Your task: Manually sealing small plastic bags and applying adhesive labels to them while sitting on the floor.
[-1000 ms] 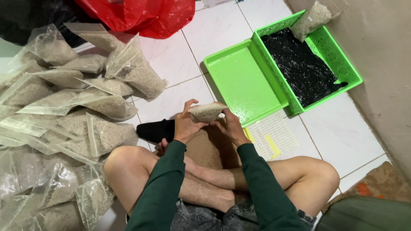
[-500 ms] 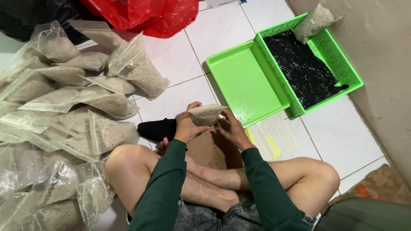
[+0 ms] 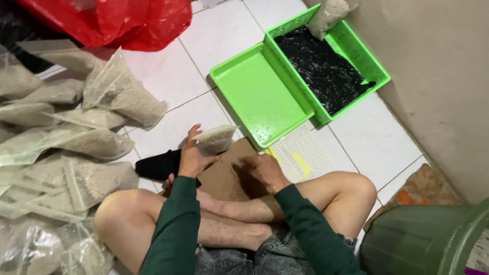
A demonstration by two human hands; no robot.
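A person in dark green sleeves is sitting cross-legged on the white tiled floor (image 3: 214, 46), bare knees spreading to either side. Just past the shins, the left hand (image 3: 191, 159) is gripping a small clear bag of pale grain (image 3: 215, 139), fingers wrapping its lower left corner and holding it up above a brown board (image 3: 224, 175) lying on the floor. The right hand (image 3: 269, 172) is hanging low over that board, fingers curling downward; whether it is pinching anything I cannot tell. A black object (image 3: 158, 164) is lying just left of the left hand. A white perforated sheet with yellow strips (image 3: 300, 153) is lying beside the right hand, touching the board's far edge. To the left, a heap of filled clear bags (image 3: 66, 147) is crowding the floor. At the right edge a dark green bin (image 3: 423, 239) is standing. Farther out, a shallow green tray (image 3: 254, 97) is sitting against a deeper green basket (image 3: 379, 76) holding black material, with another grain bag (image 3: 326, 18) leaning in its far corner. A red plastic bag (image 3: 117, 20) is lying beyond.
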